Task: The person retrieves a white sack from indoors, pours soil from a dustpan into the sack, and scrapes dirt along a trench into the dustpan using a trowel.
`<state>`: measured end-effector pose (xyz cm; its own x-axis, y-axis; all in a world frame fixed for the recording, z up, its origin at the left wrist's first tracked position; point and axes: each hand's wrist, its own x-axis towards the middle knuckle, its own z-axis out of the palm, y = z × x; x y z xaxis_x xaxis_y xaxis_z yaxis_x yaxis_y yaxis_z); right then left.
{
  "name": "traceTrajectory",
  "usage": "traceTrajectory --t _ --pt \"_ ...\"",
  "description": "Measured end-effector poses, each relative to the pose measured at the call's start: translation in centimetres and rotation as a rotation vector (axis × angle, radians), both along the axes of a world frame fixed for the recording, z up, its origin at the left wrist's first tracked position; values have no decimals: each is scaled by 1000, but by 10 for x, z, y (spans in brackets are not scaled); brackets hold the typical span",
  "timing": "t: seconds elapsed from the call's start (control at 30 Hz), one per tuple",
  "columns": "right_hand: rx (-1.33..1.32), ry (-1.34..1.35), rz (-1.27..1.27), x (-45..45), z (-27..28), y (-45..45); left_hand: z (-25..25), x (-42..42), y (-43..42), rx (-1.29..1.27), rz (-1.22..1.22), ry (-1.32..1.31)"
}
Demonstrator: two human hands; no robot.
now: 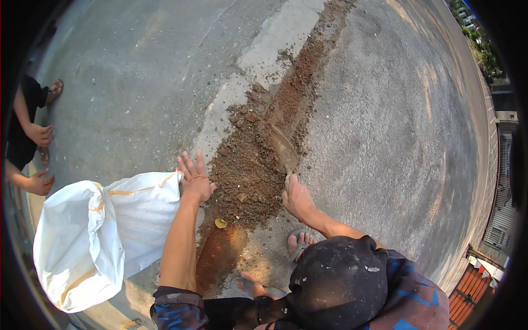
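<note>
My right hand (298, 199) is closed round the handle of a pointed trowel (284, 149). Its dirt-coated blade lies against the right side of a heap of loose brown soil (245, 170). At the heap's left edge is my left hand (196, 180), fingers spread and holding nothing. Close by it is the corner of a white woven sack (146, 203) with orange stripes; whether hand and sack touch, I cannot tell. The sack lies with its wide end toward the left, its inside partly hidden by folds.
A co-worker's hands (39, 135) and sandalled foot (55, 91) show at the left edge. A soil-filled strip (300, 82) runs up between concrete (148, 82) and rough pavement (385, 126). Below the heap lies a yellow leaf (220, 223). My sandalled foot (301, 242) stands near the heap.
</note>
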<state>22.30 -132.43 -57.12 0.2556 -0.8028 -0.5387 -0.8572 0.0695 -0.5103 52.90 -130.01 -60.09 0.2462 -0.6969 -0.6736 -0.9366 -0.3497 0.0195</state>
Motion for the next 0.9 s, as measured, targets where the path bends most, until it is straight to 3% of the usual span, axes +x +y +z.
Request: traceTrajectory --t 0.13,0.23,0.3,0.37,0.5,0.6,0.73,0.83,0.9 --pt "155 35 144 -2 20 69 3 -3 0 34 -2 -8" --pt "182 44 194 -12 32 62 3 -1 -1 39 6 -9" --pt "9 23 137 -25 37 41 0 -1 1 40 4 3" --pt "-371 -114 160 -41 28 4 -3 0 1 4 -8 -7" --pt "-307 -143 144 -26 17 -139 8 -4 -3 35 18 -5" --pt "-387 -235 134 0 -27 -223 9 -3 -1 12 67 57" --pt "-280 -230 365 27 -28 -208 9 -1 6 -66 18 15" --pt "-187 -167 629 30 -12 -130 -6 3 19 -271 30 86" --pt "-175 -76 759 17 -5 -76 11 -12 25 -312 107 63"
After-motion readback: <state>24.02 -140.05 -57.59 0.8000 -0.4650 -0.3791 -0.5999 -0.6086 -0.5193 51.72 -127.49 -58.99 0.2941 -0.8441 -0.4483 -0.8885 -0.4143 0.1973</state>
